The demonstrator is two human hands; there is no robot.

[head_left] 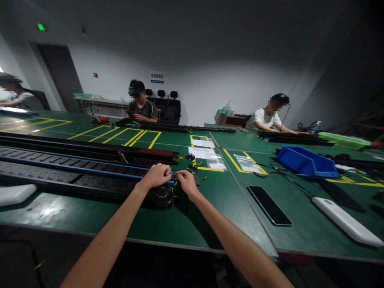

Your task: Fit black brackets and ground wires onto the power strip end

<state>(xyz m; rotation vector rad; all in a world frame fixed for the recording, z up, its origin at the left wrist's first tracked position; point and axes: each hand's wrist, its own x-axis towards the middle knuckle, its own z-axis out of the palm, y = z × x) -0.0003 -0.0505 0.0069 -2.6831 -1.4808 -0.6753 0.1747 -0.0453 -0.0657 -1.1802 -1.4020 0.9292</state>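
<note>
Both hands meet at the near end of a long black power strip (90,182) on a green table (180,224). The left hand (156,175) and right hand (186,182) each pinch a thin blue wire (173,173) between fingertips. A black phone (269,205), white block (346,221) and blue plastic bin (306,161) lie to the right, well apart.

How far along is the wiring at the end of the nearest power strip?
Done: the long power strip lies on the green table, sockets fitted along it. In hand: the left hand and right hand pinch a thin blue wire at its open end. Left: loose wires there remain exposed; a small black bracket lies unused nearby.
</note>
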